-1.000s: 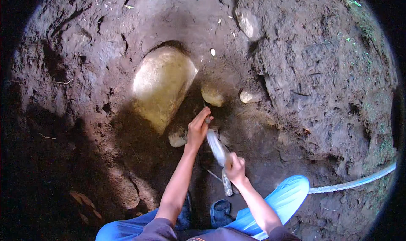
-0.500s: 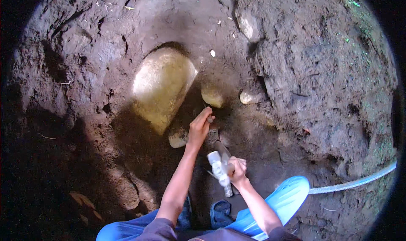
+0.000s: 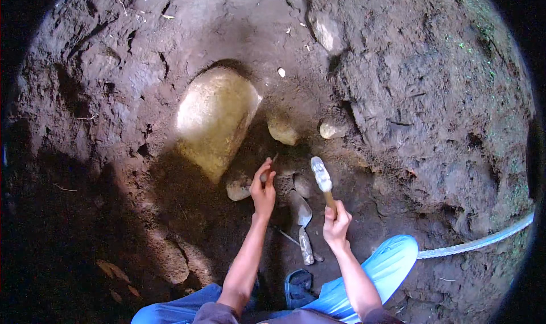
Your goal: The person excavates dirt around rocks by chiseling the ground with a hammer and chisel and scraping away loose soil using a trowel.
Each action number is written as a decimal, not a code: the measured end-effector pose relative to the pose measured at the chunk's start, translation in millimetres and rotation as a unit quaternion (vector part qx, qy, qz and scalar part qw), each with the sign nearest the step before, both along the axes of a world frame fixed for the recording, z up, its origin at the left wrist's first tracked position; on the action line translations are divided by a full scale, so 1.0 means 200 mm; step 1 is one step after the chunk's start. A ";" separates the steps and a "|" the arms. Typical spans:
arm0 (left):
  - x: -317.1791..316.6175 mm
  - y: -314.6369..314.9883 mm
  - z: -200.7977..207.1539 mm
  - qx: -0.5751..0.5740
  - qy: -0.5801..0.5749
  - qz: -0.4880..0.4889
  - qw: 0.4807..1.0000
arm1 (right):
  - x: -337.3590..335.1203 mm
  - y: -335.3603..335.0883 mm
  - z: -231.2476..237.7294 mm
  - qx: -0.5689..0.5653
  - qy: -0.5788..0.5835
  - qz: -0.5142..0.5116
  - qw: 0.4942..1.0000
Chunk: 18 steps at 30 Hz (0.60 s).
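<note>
My left hand (image 3: 263,196) is closed around a slim chisel-like tool (image 3: 275,158), mostly hidden by the fingers. Only its thin dark tip shows, over dark soil below a rounded yellowish stone (image 3: 283,132). My right hand (image 3: 338,221) grips the short wooden handle of a hammer (image 3: 322,175), its grey-white head pointing away from me. Between my forearms a trowel (image 3: 302,211) lies on the ground, blade away from me. Beside its handle rests a thin metal rod (image 3: 287,235). A large smooth yellowish boulder (image 3: 219,111) is partly buried beyond my left hand.
Smaller stones sit in the soil: one (image 3: 238,190) left of my left hand, one (image 3: 302,185) above the trowel, a pale one (image 3: 332,129) at right. Rough earth walls (image 3: 432,108) rise around. A pale rope or hose (image 3: 478,246) runs right from my knee.
My left hand has drawn back toward me from the rounded stone. The hammer has swung up and away from over the trowel, with my right hand moving right, uncovering the trowel.
</note>
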State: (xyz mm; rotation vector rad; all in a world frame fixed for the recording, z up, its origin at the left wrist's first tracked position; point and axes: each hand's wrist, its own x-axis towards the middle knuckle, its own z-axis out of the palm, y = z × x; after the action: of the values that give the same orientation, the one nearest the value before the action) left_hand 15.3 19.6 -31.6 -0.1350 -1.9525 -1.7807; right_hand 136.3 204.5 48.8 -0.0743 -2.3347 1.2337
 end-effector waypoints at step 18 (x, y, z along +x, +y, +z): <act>-0.14 0.03 0.04 -0.082 0.108 -0.080 0.988 | 0.02 -0.01 -0.05 0.006 -0.054 0.028 0.998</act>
State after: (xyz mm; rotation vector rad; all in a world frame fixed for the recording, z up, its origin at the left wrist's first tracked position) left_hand -11.7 26.4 -23.7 -0.5311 -1.9711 -1.6224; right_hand 140.6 202.1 38.2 -0.0741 -2.4519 1.2723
